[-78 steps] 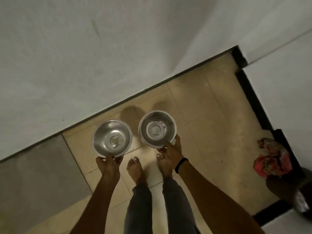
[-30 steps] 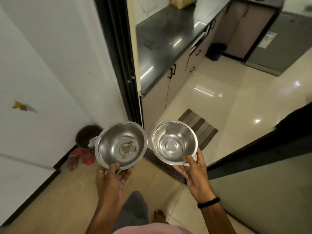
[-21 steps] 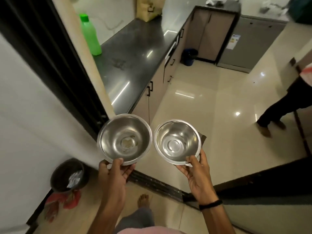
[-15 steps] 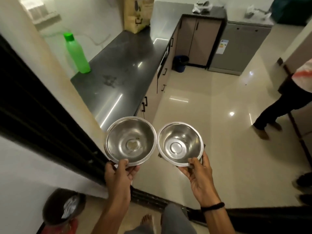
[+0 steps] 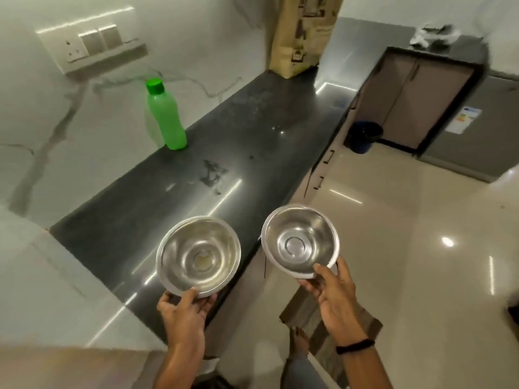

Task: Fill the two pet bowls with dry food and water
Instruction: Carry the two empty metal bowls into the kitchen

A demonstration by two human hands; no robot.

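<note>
I hold two steel bowls, both with nothing in them. My left hand (image 5: 184, 308) pinches the near rim of the left bowl (image 5: 198, 254), thumb on top, above the near end of the dark counter (image 5: 213, 153). My right hand (image 5: 332, 297) pinches the near rim of the right bowl (image 5: 300, 240), which hangs past the counter's edge, over the floor. A green bottle with a green cap (image 5: 166, 119) stands upright on the counter by the wall. A tall brown paper bag (image 5: 303, 35) stands at the counter's far end.
A marble wall with a switch plate (image 5: 92, 46) runs along the counter's left. Cabinet fronts with black handles (image 5: 320, 175) lie below the counter. A dark bin (image 5: 363, 136) sits on the glossy floor by brown cabinet doors (image 5: 415, 96). A striped mat (image 5: 331, 324) lies at my feet.
I have walked from the passage through the doorway into the kitchen, carrying both bowls. The left bowl is now over the counter and the bowls are farther apart. The other person has left view.
</note>
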